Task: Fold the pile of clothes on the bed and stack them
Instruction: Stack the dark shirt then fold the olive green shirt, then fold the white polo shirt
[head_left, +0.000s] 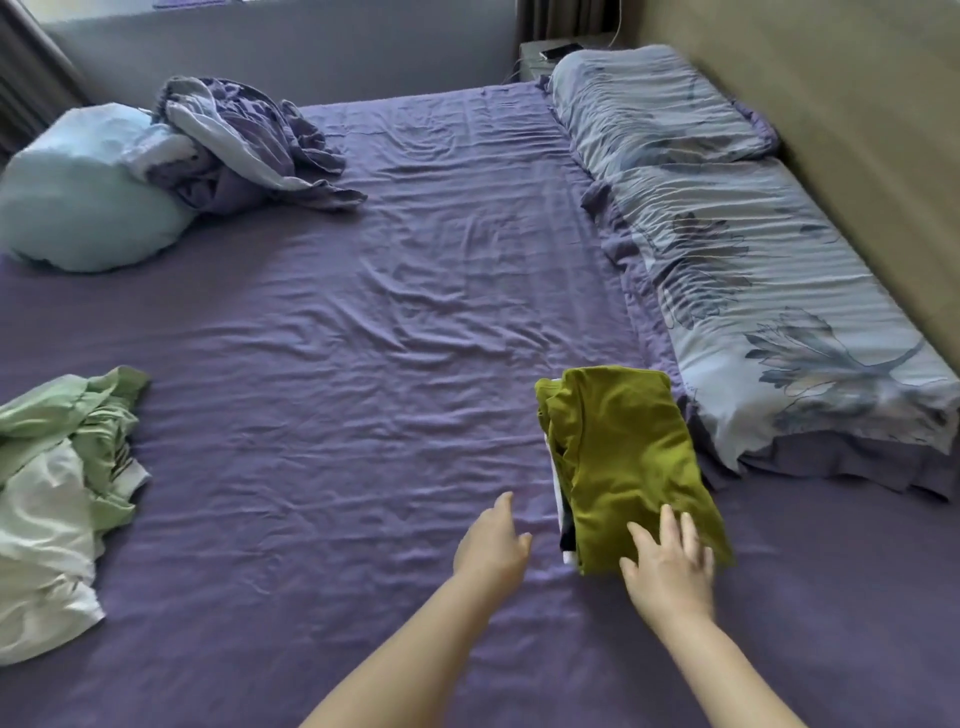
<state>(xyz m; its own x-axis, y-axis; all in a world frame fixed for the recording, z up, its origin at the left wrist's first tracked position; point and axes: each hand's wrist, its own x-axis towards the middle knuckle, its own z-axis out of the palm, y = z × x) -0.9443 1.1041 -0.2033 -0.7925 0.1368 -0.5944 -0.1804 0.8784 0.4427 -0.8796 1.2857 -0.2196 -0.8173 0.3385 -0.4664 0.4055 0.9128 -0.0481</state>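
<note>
A folded olive-green garment (628, 457) lies on top of a small stack on the purple bed sheet (363, 338); white and dark edges of other folded pieces show at the stack's left side. My right hand (667, 569) rests flat on the near corner of the olive garment, fingers straight. My left hand (491, 545) hovers just left of the stack above the sheet, fingers relaxed, holding nothing. An unfolded heap of light green and white clothes (62, 488) sits at the bed's left edge.
Two floral pillows (753, 270) line the right side along the headboard. A light blue pillow (78, 192) and a crumpled purple-and-white cover (249, 140) lie at the far left. A nightstand with a phone (561, 52) stands behind the bed.
</note>
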